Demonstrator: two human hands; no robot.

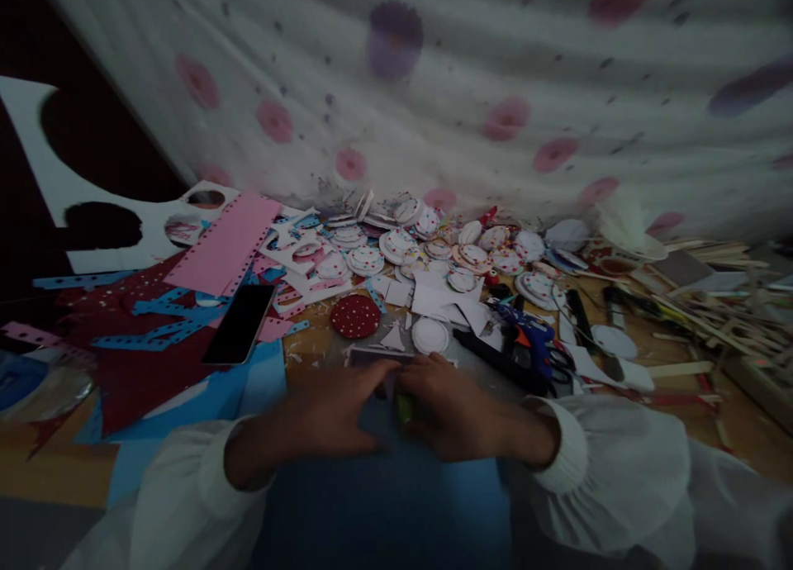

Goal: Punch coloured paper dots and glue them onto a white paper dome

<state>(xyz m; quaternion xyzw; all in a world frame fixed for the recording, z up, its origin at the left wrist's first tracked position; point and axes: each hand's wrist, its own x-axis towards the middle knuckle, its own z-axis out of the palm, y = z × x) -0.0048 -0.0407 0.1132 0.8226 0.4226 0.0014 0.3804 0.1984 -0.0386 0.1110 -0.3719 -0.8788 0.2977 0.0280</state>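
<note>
My left hand [331, 409] is blurred, its thumb and fingers spread apart, with its fingertips close to my right hand. My right hand [449, 409] is closed around a small green object [405, 407]; its kind is hidden by the fingers and the dim light. Both hands are over a grey, pale-edged flat piece [377, 357] at the front of the table. Just beyond them are a dark red dotted disc [355, 316] and a white round disc [430, 335]. Below the hands is a blue surface [384, 512].
A phone [240, 324] lies on paper scraps at left, near a pink sheet [226, 239]. Several layered dotted discs [400, 245] are heaped at the back. Scissors [561, 368] and a black-handled tool [501, 362] lie right, with wooden sticks [724, 297] beyond. A flowered curtain [434, 99] hangs behind.
</note>
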